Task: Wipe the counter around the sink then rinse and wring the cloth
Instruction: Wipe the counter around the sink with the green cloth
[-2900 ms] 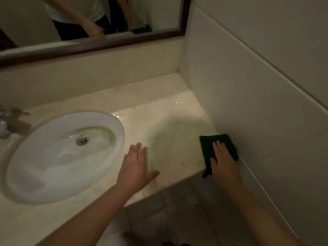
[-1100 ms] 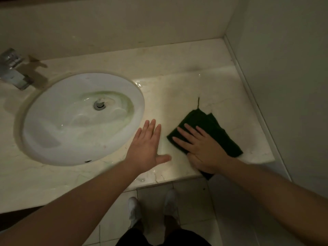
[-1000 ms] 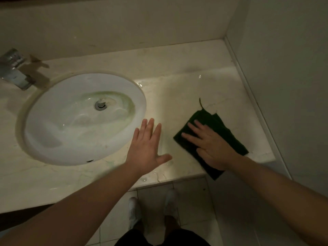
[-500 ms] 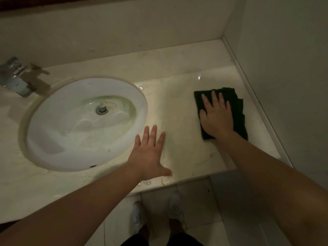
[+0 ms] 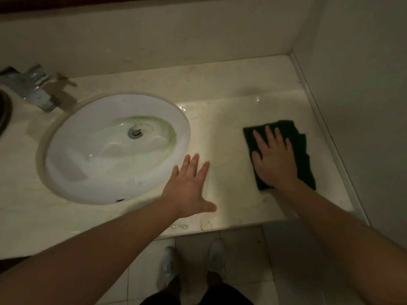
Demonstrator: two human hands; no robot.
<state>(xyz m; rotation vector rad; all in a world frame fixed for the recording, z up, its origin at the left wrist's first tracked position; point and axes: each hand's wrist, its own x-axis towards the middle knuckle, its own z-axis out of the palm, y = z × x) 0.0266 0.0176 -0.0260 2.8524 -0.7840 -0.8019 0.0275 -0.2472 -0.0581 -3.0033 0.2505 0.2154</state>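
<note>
Honestly, right hand spread flat on dark green folded cloth: lean in, overlap strokes across wet beige marble tabletop.

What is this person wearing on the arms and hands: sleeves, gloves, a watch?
Nothing that shows. The left hand and right hand are ungloved, with no ring or watch visible in the dim light. The left forearm and right forearm are bare to the picture's edge; no sleeve comes into view.
</note>
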